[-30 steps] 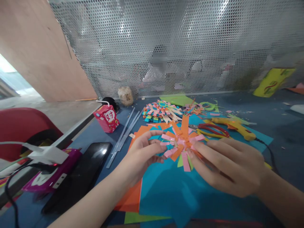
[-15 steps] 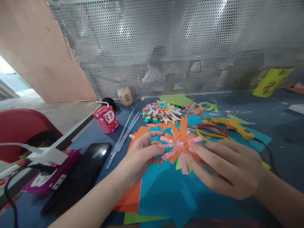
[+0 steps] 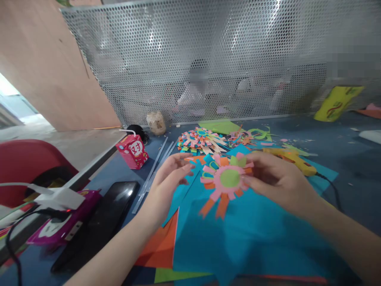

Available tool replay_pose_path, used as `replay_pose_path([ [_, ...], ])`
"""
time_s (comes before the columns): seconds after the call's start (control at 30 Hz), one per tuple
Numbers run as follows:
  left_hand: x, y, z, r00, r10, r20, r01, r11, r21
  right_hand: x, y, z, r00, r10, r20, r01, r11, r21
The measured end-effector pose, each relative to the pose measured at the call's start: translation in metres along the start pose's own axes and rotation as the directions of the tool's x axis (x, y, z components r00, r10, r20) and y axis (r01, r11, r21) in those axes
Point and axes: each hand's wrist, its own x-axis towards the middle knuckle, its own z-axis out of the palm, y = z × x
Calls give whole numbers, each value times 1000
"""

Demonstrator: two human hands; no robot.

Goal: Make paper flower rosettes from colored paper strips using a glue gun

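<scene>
A paper rosette (image 3: 229, 177) with a green round centre, a pink ring and looped strips of pink, orange, green and blue is held up over blue paper sheets (image 3: 226, 238). My right hand (image 3: 276, 180) pinches it by its right edge. Two orange tails with notched ends hang from its lower side. To the left of the rosette, my left hand (image 3: 172, 174) is apart from it, fingers spread and slightly curled, with nothing in it. Behind the rosette lies a pile of finished-looking rosettes (image 3: 201, 140).
Clear glue sticks (image 3: 154, 167), a red drink carton (image 3: 132, 151) with a straw, a black phone (image 3: 98, 222) and a purple power strip (image 3: 65, 222) are at the left. A yellow glue gun (image 3: 293, 159) with a cord lies at the right. A perforated metal screen (image 3: 178, 51) stands behind.
The rosette has been turned over, from its strip-covered back to its green-centred front. My left hand has let go and moved slightly left; my right hand still holds it.
</scene>
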Motion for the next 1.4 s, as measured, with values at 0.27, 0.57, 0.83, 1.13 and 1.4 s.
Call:
replay_pose_path([
  [0.27, 2, -9, 3, 998, 12, 54, -17, 995, 96, 7, 1, 2, 897, 303, 322, -399, 869, 294],
  [0.57, 3, -9, 3, 999, -26, 30, 25, 998, 54, 5, 2, 3, 896, 269, 352, -391, 856, 339],
  [0.83, 3, -8, 4, 1000, -21, 17, 20, 998, 63, 6, 4, 4, 890, 256, 377, -387, 861, 330],
  [1.13, 4, -9, 3, 1000, -17, 11, 16, 995, 100, 6, 4, 3, 870, 290, 398, -426, 849, 313],
  [1.4, 3, -8, 6, 999, -49, -14, 50, 990, 134, 6, 6, 3, 841, 356, 407, -484, 831, 273],
])
